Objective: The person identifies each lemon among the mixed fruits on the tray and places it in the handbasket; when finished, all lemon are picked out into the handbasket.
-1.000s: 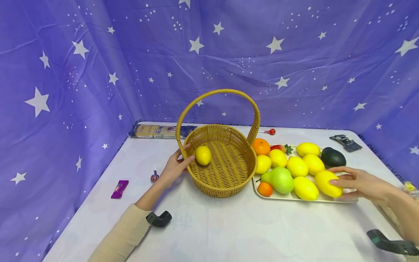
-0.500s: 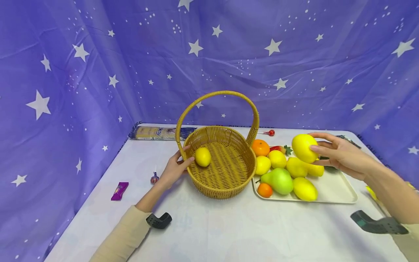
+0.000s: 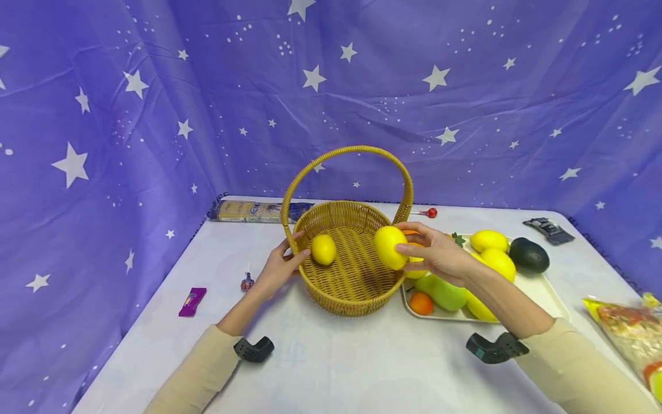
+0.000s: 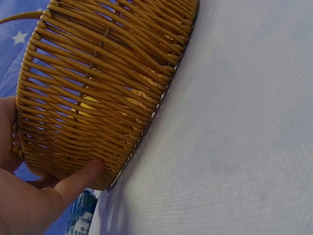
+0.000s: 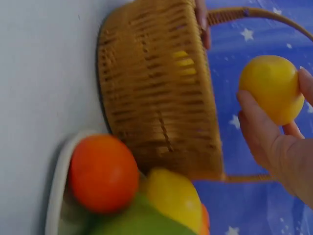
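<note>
A wicker basket (image 3: 351,299) with a tall arched handle stands mid-table, one lemon (image 3: 323,249) lying inside at its left. My left hand (image 3: 279,268) grips the basket's left rim; in the left wrist view its fingers lie along the woven wall. Between fingers and thumb, my right hand (image 3: 439,256) holds a second lemon (image 3: 390,247) above the basket's right side. The right wrist view shows this held lemon (image 5: 272,88) higher than the rim. Behind the right hand, a cream tray (image 3: 548,299) bears several lemons, a green pear (image 3: 442,292), an orange fruit (image 3: 421,303) and an avocado (image 3: 528,256).
A long pasta packet (image 3: 253,211) lies behind the basket. Lollipops lie at the left (image 3: 247,282) and back (image 3: 429,213). A purple wrapped sweet (image 3: 192,302) is at far left, a black packet (image 3: 549,230) at back right, a yellow bag (image 3: 631,339) at the right edge.
My right hand has lifted the lemon from the tray's right end and carried it left to over the basket. The left hand stays on the basket rim.
</note>
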Motion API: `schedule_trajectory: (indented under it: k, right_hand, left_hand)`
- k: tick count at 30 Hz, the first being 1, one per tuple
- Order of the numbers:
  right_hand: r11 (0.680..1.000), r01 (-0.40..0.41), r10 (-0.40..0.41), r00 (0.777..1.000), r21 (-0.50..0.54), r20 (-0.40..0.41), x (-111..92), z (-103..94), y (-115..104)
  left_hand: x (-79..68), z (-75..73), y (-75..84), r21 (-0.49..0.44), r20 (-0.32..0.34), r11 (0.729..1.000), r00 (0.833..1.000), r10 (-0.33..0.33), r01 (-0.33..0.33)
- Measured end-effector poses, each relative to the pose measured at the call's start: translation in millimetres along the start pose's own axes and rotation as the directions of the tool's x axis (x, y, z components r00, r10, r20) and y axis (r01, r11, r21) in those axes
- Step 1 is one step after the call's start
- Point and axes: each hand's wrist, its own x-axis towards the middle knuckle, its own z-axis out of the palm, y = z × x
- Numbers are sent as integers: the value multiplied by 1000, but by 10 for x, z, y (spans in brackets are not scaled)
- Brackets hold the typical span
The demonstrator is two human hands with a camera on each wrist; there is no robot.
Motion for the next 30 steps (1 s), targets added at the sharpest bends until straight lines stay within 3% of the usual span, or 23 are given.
schedule_trajectory:
  k: [6, 13, 23, 30]
  right_hand:
    - [997, -55, 54, 998, 45, 25, 297, 304, 139]
    - [989, -147, 148, 988, -29, 34, 579, 604, 234]
    - [971, -233, 234, 972, -53, 19, 840, 824, 381]
    - [964, -257, 260, 965, -74, 32, 959, 945, 390]
  left_hand:
    - [3, 1, -16, 2, -8, 1000, 1000, -8, 8]
    - [8, 15, -31, 9, -15, 1000, 1000, -14, 14]
    - [2, 38, -26, 16, -9, 1000, 1000, 0, 0]
    - [-117, 39, 240, 14, 11, 1000, 1000, -19, 19]
